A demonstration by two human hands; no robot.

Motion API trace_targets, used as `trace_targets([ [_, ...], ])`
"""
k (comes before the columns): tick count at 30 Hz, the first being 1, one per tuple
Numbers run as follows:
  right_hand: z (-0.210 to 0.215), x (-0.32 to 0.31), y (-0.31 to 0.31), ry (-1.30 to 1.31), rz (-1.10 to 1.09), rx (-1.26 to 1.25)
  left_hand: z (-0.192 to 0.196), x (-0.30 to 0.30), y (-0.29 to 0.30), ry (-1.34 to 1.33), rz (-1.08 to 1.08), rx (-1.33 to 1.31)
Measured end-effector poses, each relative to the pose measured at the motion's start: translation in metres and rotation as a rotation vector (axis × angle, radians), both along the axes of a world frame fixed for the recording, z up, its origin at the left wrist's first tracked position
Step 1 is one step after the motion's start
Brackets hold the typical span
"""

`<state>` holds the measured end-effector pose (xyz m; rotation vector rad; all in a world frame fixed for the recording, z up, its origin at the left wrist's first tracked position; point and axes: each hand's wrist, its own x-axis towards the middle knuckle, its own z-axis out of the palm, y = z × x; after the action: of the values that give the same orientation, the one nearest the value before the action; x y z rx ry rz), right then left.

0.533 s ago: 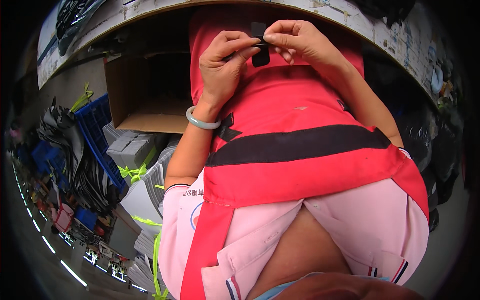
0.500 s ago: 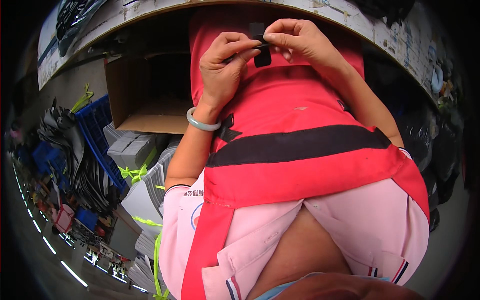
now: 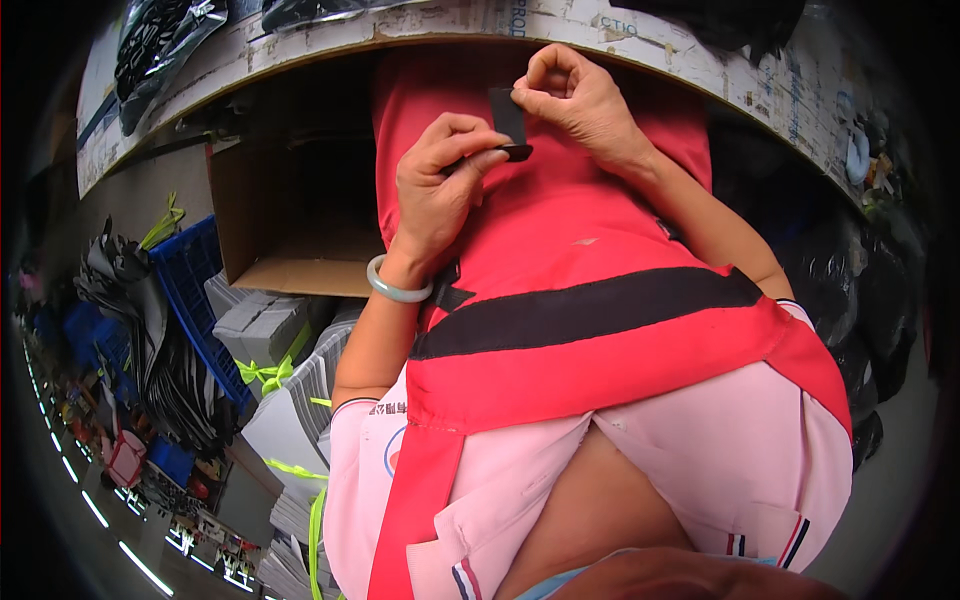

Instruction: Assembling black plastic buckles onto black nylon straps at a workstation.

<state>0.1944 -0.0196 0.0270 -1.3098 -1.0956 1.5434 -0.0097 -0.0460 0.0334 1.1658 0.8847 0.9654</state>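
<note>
A small black flat piece point(image 3: 509, 118) is held between both hands in front of my red apron point(image 3: 580, 240), just below the table edge point(image 3: 420, 28). My left hand point(image 3: 440, 190), with a pale green bangle point(image 3: 397, 290) on its wrist, pinches the lower end of the piece between thumb and fingers. Higher up, my right hand point(image 3: 575, 100) grips the upper end with curled fingers. The apron has a black band point(image 3: 590, 305) across it and lies over a pink shirt.
An open cardboard box point(image 3: 285, 215) sits under the table at the left. Below it lie grey bundles tied with yellow-green straps point(image 3: 270, 375), a blue crate point(image 3: 195, 290) and black bags point(image 3: 150, 330). Dark plastic bags point(image 3: 160, 50) lie on the tabletop.
My left hand has dropped lower and my right hand has lifted, so the black piece now stretches upright between them rather than being pinched together.
</note>
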Motion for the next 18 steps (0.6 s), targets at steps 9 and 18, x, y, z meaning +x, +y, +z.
trace_targets([
  [9, 0.025, 0.045, 0.017, -0.616, 0.188, 0.515, 0.020, -0.133, -0.013, 0.409, 0.216, -0.281],
  [18, 0.021, 0.128, 0.106, -1.390, -0.328, 0.494, -0.056, -0.139, 0.001, -0.391, 0.531, -0.578],
])
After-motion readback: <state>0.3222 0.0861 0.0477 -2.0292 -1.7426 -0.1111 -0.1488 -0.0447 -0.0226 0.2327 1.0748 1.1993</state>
